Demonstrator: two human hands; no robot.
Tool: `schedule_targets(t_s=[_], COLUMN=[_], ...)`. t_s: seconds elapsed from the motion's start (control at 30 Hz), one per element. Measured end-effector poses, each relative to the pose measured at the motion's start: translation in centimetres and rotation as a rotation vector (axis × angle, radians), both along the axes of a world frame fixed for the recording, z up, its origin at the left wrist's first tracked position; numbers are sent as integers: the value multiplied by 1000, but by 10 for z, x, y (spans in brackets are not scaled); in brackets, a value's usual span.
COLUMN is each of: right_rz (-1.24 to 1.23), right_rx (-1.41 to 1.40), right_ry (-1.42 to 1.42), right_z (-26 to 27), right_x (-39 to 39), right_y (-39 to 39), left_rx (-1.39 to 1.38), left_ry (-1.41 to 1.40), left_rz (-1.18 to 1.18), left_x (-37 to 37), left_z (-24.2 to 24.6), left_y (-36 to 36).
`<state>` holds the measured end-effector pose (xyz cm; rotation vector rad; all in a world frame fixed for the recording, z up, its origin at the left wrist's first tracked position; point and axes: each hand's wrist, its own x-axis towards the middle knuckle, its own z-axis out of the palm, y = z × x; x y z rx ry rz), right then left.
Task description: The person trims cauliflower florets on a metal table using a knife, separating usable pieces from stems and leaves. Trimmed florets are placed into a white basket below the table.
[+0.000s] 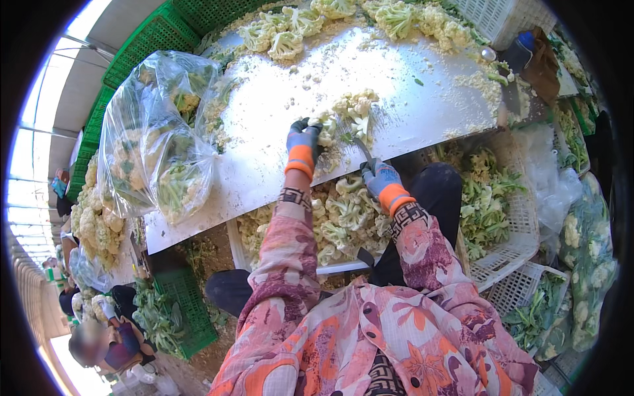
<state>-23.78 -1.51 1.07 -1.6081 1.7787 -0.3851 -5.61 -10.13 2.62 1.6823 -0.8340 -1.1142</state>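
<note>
My left hand [303, 141], in a grey glove with an orange cuff, is closed around a cauliflower piece [326, 129] over the white tabletop [267, 183]. In my right hand [384, 179], gloved alike, is a small knife [363, 147], its dark blade pointing up and left towards the cauliflower. Just beyond the blade lie more cauliflower florets [357, 106], one with its pale stem facing me. Below the table edge, between my knees, a white crate [237, 242] holds many cut florets [346, 218]; my forearms hide part of it.
A clear plastic bag [148, 138] of cauliflower stands at the left. Cauliflower chunks [287, 32] line the far edge. A cleaver-like blade [512, 101] lies at the right. A white basket [525, 232] with leafy trimmings [488, 208] is beside my right knee. Another person [119, 336] sits lower left.
</note>
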Motion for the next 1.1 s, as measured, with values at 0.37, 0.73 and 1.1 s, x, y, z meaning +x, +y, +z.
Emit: schedule_targets(t_s=[0.37, 0.73, 1.1], right_rz=[229, 246, 347], right_rx=[-300, 19, 51], right_ry=[-95, 247, 242], right_z=[19, 31, 21], right_x=[50, 79, 42], right_y=[2, -20, 40], left_rx=[211, 184, -10], left_ry=[386, 150, -840], left_rz=[-102, -21, -493], left_x=[59, 41, 13], left_z=[5, 28, 14], left_y=[34, 40, 18])
